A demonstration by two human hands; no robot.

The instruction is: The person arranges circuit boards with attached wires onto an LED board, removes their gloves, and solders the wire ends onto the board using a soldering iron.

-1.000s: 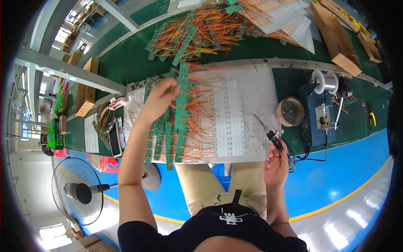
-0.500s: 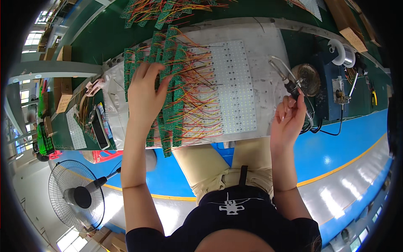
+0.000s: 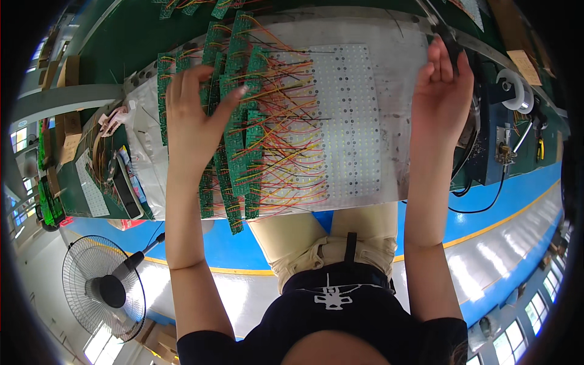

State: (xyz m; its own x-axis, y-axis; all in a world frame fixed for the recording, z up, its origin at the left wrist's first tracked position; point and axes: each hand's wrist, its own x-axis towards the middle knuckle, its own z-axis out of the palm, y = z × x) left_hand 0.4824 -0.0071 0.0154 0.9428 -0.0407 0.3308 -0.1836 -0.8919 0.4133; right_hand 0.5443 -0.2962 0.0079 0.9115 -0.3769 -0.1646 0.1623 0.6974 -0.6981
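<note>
My right hand [image 3: 443,91] is closed around the dark handle of a soldering iron [image 3: 448,41], lifted over the far right of the bench; the iron's metal tip points up and away, toward the frame's top edge. Over the left rows of narrow green circuit boards [image 3: 236,146], my left hand [image 3: 193,118] has its thumb and fingers apart. Whether its fingertips touch a board cannot be made out. Red, yellow and black wires [image 3: 292,137] run from the boards onto a white panel [image 3: 356,121] dotted with small round spots.
A solder wire spool [image 3: 516,91] stands at the right by a blue box and a metal stand [image 3: 504,146]. A phone [image 3: 128,191] lies at the left of the bench [image 3: 398,134]. On the floor at the lower left is a fan [image 3: 109,291]. More green boards [image 3: 226,6] lie at the back.
My right hand has moved up and away with the soldering iron, clear of the round holder. My left hand has shifted slightly left over the boards. The whole view has shifted a little.
</note>
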